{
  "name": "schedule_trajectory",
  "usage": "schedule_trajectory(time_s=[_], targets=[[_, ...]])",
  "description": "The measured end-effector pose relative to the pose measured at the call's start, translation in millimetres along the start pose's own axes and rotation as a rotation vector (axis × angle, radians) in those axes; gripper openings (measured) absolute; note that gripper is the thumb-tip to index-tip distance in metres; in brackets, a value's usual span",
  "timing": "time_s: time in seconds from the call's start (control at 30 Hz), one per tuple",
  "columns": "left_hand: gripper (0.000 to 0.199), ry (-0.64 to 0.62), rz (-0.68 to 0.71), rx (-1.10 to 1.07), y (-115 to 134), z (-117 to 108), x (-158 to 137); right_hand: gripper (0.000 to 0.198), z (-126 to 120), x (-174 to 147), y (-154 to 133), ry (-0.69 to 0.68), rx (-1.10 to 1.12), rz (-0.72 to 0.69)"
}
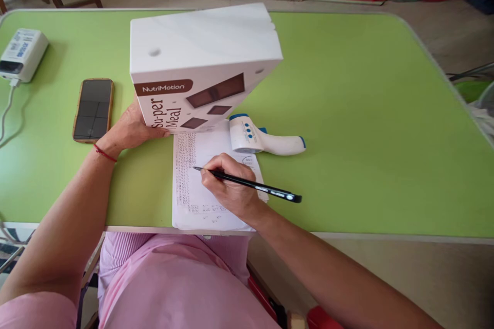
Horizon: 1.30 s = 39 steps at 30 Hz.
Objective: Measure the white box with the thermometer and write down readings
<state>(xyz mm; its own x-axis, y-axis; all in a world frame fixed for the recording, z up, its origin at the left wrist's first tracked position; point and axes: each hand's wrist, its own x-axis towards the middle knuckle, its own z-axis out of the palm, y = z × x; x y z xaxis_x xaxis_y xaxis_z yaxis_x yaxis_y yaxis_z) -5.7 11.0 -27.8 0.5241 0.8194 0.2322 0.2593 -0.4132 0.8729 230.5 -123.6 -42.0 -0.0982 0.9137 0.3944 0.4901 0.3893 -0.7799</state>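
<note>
White cardboard box printed "NutriMotion" (206, 68) held over the upper part of white paper sheets (197, 195), hiding it; base contact unclear. Left hand (133, 126) grips its left side, most fingers concealed behind. Right hand (233, 185) pinches slim black pen (266, 187), tip at handwriting (185, 172) too small to read. White-and-blue plastic gun-shaped thermometer (266, 141) overlaps the sheets' right side. White cable (11, 96), far left, runs out of frame.

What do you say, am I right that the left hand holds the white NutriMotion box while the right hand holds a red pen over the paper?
Not quite: the pen is black, not red, as the head view shows. The left hand does hold the white NutriMotion box, and the right hand holds that pen over the paper.
</note>
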Motion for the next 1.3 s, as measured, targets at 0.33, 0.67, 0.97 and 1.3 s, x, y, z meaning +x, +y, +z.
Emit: schedule_trajectory(time_s=[0.33, 0.67, 0.97, 1.3], targets=[[0.061, 0.004, 0.013, -0.007, -0.2, 0.1, 0.1, 0.019, -0.7, -0.3, -0.1, 0.037, -0.009, -0.049], [0.061, 0.0, 0.026, 0.006, -0.9, 0.3, 0.6, 0.018, -0.7, -2.3, 2.1, 0.005, -0.013, -0.037], [0.06, 0.001, 0.013, 0.041, -3.2, -0.9, -0.5, 0.018, -3.5, 2.0, -0.6, 0.059, -0.006, -0.061], [0.056, -0.002, 0.034, 0.005, -1.2, -0.1, 0.5, 0.019, -2.0, 1.1, 0.8, 0.05, -0.01, -0.044]])
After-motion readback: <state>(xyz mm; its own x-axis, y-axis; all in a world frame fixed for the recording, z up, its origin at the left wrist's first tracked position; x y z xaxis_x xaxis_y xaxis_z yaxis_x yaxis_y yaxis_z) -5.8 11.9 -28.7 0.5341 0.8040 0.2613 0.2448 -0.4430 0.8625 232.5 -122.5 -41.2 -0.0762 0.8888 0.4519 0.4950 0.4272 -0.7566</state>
